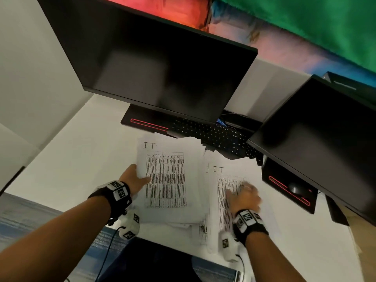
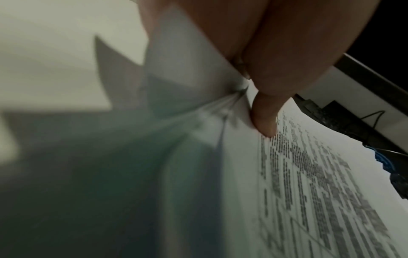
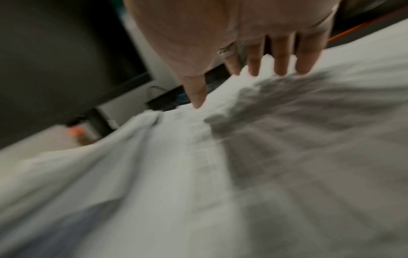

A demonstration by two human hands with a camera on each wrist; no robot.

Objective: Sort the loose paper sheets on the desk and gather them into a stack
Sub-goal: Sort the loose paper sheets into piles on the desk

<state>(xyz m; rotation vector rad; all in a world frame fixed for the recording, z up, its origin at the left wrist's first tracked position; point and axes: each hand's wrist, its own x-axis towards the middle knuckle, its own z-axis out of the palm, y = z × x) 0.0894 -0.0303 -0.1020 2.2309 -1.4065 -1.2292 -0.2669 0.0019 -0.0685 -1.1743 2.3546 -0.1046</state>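
Observation:
A thick stack of printed table sheets [image 1: 168,180] headed "I.T" lies on the white desk [image 1: 77,163]. My left hand [image 1: 135,180] grips its left edge, thumb [image 2: 264,120] on top and fingers beneath the sheets [image 2: 298,183]. To the right lie loose sheets [image 1: 230,176] with the same table, overlapping unevenly. My right hand [image 1: 243,195] rests flat on them with straight spread fingers [image 3: 280,61], blurred by motion; the paper [image 3: 198,165] below it is blurred too.
Two dark monitors [image 1: 154,64] [image 1: 321,131] hang over the desk's back. A black keyboard [image 1: 215,137] lies partly under the far paper edges. A mouse [image 1: 296,188] sits on the right monitor's base. The desk's front edge [image 1: 162,239] is near my wrists.

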